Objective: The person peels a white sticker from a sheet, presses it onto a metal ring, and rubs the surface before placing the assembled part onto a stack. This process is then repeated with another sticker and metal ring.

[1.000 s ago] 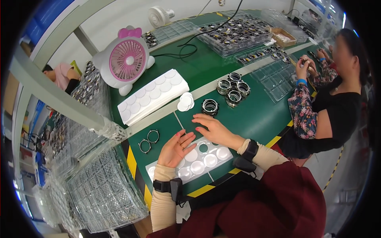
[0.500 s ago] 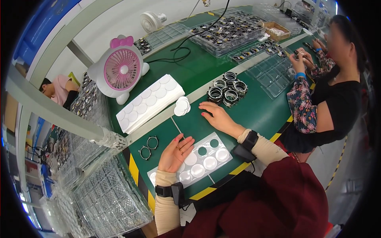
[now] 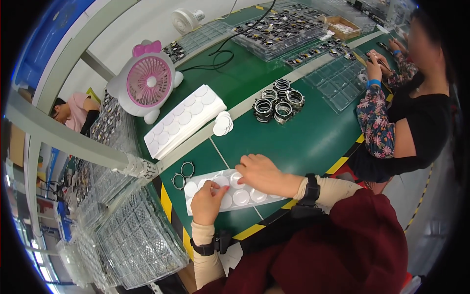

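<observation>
Green matte work surface, the desk [image 3: 313,142], spreads in front of the person, bordered with yellow-and-black striped tape. At far left, clear plastic compartment trays [image 3: 137,240] lie beside it. Farther back on the left stands a white, animal-shaped fan with a pink round grille [image 3: 149,82]. Nearer, two thin dark metal rings [image 3: 183,175] sit side by side, just beyond the left end of a pale, glossy rectangular sheet carrying rows of round white discs [image 3: 232,190].

That sheet lies on the desk directly under both hands, its long axis running left to right, the right end angled slightly away from the person. The left hand [image 3: 206,202] covers part of its left half, fingers bent, thumb and forefinger close together; whether they pinch anything, I cannot tell. One disc in the far row lies just right of these fingertips and right at the fingers of the right hand [image 3: 262,174], so the right hand is the nearer. Its fingers bend down over that disc's right side; I cannot tell whether they grip its edge.

Beyond the right hand, well apart from it, stands a cluster of black-and-silver metal rings [image 3: 276,102].
</observation>
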A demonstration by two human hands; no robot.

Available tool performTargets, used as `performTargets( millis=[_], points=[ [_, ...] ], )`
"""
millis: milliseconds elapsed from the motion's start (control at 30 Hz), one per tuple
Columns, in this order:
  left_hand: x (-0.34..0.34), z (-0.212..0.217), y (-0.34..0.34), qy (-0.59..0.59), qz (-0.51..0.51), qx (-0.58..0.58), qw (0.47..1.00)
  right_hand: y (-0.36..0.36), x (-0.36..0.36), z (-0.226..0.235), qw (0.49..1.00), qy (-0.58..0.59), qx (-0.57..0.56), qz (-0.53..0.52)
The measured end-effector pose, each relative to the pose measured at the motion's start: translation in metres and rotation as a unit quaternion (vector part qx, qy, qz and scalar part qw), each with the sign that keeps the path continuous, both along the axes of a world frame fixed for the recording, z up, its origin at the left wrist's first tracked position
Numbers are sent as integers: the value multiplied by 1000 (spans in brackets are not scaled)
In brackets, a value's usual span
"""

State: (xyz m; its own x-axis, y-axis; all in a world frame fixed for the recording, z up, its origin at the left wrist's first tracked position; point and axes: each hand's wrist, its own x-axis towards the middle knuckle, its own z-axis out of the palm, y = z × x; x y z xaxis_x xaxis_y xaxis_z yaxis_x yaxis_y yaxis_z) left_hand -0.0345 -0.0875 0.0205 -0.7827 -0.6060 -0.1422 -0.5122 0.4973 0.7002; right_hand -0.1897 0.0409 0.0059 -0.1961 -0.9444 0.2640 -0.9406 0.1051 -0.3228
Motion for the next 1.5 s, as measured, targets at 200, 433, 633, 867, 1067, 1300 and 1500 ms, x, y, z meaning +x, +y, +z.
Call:
performTargets(
  millis=[200, 433, 633, 867, 1067, 1300, 1500],
  points=[
    [7, -9, 13, 9, -5, -188, 982, -16, -25, 40, 956, -213, 197, 50],
    [7, -8, 18, -7, 12, -161, 987, -28, -22, 26, 896, -369, 201, 146],
    [9, -15, 21, 18, 27, -185, 982, -20, -15, 27, 856, -431, 100, 267],
    [7, -8, 23, -29, 20, -221, 975, -12, -25, 38, 924, -306, -17, 227],
    [-37, 12, -32, -46, 33, -508, 859, 10, -18, -18, 871, -447, 65, 194],
    [-18, -30, -91, -218, 68, -555, 800, -3, -3, -28, 820, -529, -18, 218],
    [-36, -18, -77, -15, 26, -534, 845, 9, -12, -24, 835, -509, -9, 207]
  ],
)
